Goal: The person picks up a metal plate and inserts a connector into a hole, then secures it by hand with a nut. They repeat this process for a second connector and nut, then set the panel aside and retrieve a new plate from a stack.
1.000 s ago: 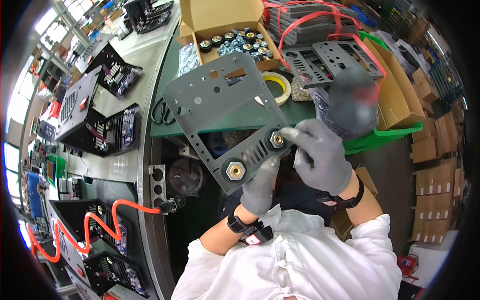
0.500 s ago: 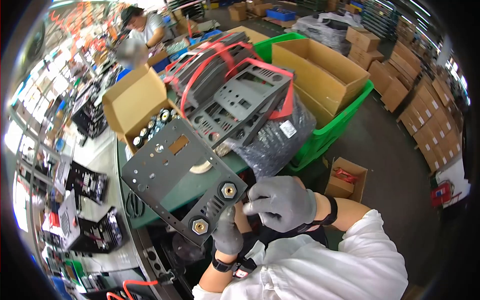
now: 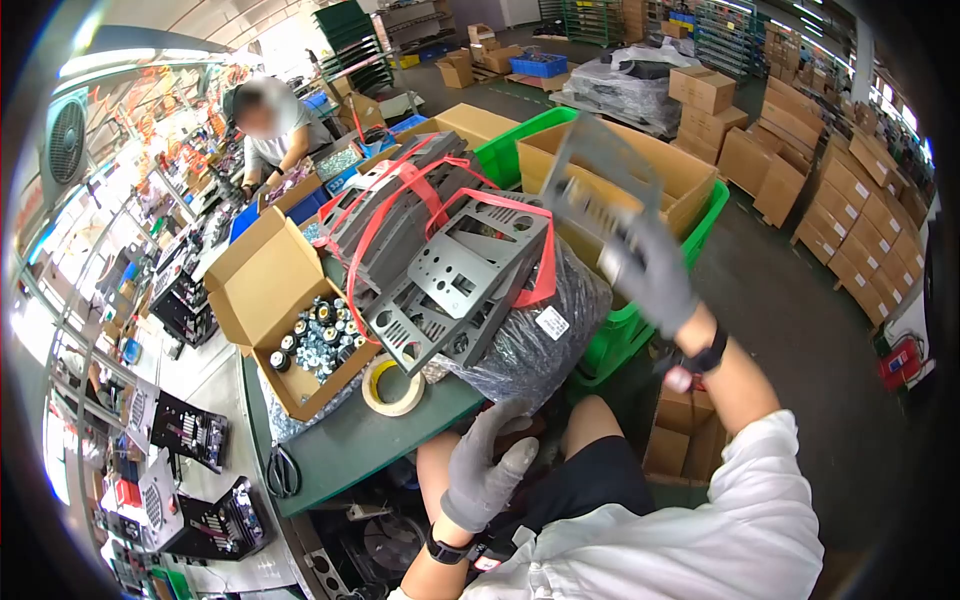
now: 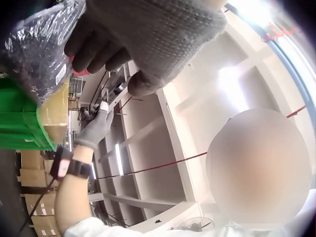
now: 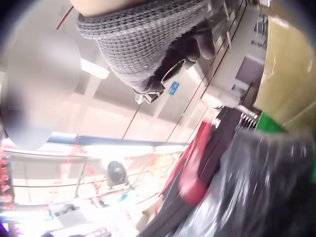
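My gloved right hand (image 3: 655,280) is raised out to the right, its fingers gripping a grey metal panel (image 3: 585,205) by the lower edge. Blurred by motion, the panel stands tilted above an open cardboard box (image 3: 675,160) set in a green crate (image 3: 610,350). Over my lap, the gloved left hand (image 3: 485,470) holds nothing, its thumb apart from its loosely bent fingers. The left wrist view shows the left hand (image 4: 158,34) close up, with the right hand (image 4: 96,128) farther off. In the right wrist view, the glove (image 5: 143,54) hides most of the grip.
Beside the crate sits a plastic-wrapped bundle (image 3: 530,355), next to stacked grey panels (image 3: 450,270) bound with red tape. A carton of nuts (image 3: 310,390) and a tape roll (image 3: 405,404) lie on the green bench (image 3: 350,455). Another person (image 3: 285,140) works beyond.
The right hand has taken the panel from the left hand and carried it right and away, over the boxed crate. The left hand has let go. The head view has turned up and right.
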Available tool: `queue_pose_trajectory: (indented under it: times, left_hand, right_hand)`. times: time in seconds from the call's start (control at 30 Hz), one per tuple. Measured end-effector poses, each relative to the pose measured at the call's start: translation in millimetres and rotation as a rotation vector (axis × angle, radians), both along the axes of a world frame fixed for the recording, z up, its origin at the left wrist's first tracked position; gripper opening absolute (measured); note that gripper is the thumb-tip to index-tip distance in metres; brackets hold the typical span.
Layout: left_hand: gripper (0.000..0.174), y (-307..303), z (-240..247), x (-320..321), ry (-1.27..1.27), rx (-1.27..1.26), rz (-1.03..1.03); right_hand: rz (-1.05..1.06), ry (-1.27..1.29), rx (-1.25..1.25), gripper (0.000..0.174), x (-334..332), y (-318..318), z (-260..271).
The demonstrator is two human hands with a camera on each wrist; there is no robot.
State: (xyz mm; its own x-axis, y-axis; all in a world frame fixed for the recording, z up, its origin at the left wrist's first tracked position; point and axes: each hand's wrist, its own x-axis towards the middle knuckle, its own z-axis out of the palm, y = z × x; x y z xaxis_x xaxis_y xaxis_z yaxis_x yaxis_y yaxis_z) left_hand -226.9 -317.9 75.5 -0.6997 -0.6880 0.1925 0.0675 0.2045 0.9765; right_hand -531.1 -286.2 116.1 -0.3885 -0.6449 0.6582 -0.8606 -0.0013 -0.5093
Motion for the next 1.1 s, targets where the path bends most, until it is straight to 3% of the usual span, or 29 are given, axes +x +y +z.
queue_pose_trajectory:
  times: [0.03,0.1,0.23,0.3,0.37,0.4,0.43,0.47,0.53,0.57,0.67,0.73,0.83,0.87,0.9,0.97,1.03,1.07,1.1]
  left_hand:
    - [0.052,-1,-4,4,0.0,-0.002,0.015]
    - [0.055,0,-9,12,-0.125,0.145,-0.036]
    - [0.046,6,-8,18,-0.129,0.114,-0.022]
    - [0.039,5,-20,26,-0.11,0.01,0.04]
    - [0.039,5,-34,35,-0.057,0.014,0.087]
    - [0.038,5,-38,40,-0.015,0.018,0.113]
    - [0.038,6,-39,44,-0.016,0.025,0.133]
    - [0.038,5,-39,48,-0.073,0.05,0.134]
    - [0.038,6,-41,55,-0.131,0.083,0.145]
    - [0.037,6,-44,56,-0.093,0.067,0.139]
    - [0.037,6,-41,68,-0.07,0.057,0.144]
    - [0.037,7,-41,77,-0.085,0.069,0.154]
    - [0.037,8,-44,89,0.004,0.088,0.175]
    - [0.037,7,-42,93,0.032,0.155,0.191]
    - [0.037,6,-40,96,0.061,0.223,0.206]
    - [0.042,0,-49,101,0.116,0.248,0.222]
    - [0.054,-4,-52,105,0.204,0.344,0.312]
    - [0.069,-5,-52,106,0.212,0.333,0.354]
    - [0.069,-6,-53,105,0.216,0.343,0.365]
  right_hand:
    - [-0.01,0.049,-0.079,0.045,-33,-19,4]
    - [0.034,-0.104,-0.094,0.045,-111,-59,-3]
    - [-0.153,0.009,0.274,0.055,-213,-115,-13]
    - [-0.16,-0.036,0.275,0.044,-198,-131,-19]
    - [-0.052,0.01,0.04,0.034,-143,-149,-11]
    - [0.108,-0.005,-0.136,0.026,-110,-160,-12]
    - [0.162,0.125,-0.214,0.022,-65,-158,-2]
    - [0.25,0.078,-0.11,0.026,-18,-149,11]
    - [0.272,0.394,0.121,0.055,49,-137,18]
    - [0.204,0.488,0.368,0.065,75,-134,16]
    - [0.108,0.64,0.526,0.069,112,-132,8]
    - [0.173,0.32,0.566,0.067,114,-134,15]
    - [0.216,0.168,0.589,0.067,114,-136,17]
    - [0.256,0.146,0.48,0.054,119,-129,19]
    - [0.262,0.156,0.484,0.054,120,-124,20]
    - [0.395,-0.12,0.105,0.038,127,-117,26]
    - [0.492,-0.543,-0.02,0.027,149,-86,52]
    - [0.573,-0.777,-0.042,0.029,159,-70,61]
    - [0.58,-0.777,-0.028,0.029,169,-60,61]
